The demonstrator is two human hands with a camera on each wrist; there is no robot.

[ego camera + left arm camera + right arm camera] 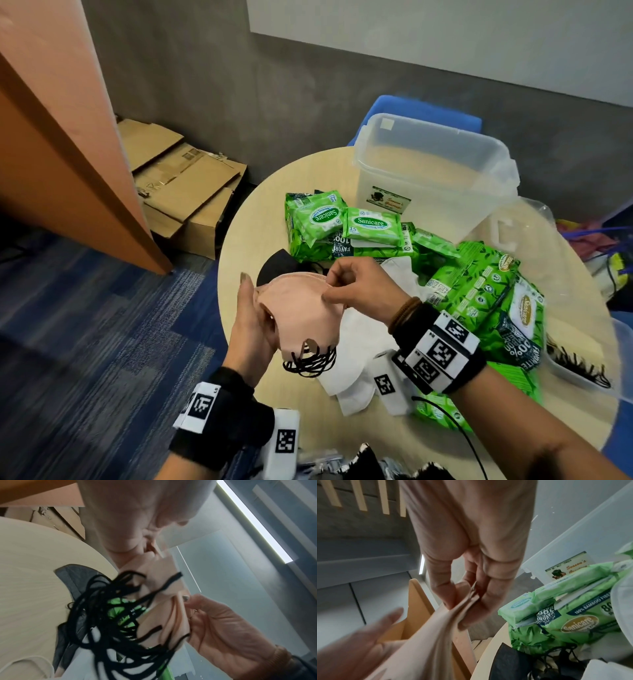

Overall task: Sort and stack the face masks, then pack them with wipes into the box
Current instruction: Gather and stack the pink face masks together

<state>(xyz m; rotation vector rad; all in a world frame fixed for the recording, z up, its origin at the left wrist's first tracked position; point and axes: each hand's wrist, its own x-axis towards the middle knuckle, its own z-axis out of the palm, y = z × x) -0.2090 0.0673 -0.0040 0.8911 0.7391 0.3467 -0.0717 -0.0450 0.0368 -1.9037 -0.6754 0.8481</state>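
Above the round table [260, 219], my left hand [253, 329] holds a stack of pink masks [298, 315], thumb over the front and fingers behind. My right hand [346, 284] pinches the stack's top edge between thumb and fingertips [464, 586]. Black ear loops [310, 359] dangle in a tangle from the lower end. A black mask [277, 265] lies on the table behind the stack, and white masks [363, 342] lie under my right wrist. Green wipes packs [315, 219] are piled in the middle. The clear plastic box [435, 171] stands open at the back.
Large green wipes packs [479, 291] cover the table's right side, beside the box's clear lid [513, 226]. A shallow clear container [579, 366] with black loops sits at the right edge. Flattened cardboard [185, 185] and an orange panel [51, 137] stand left of the table.
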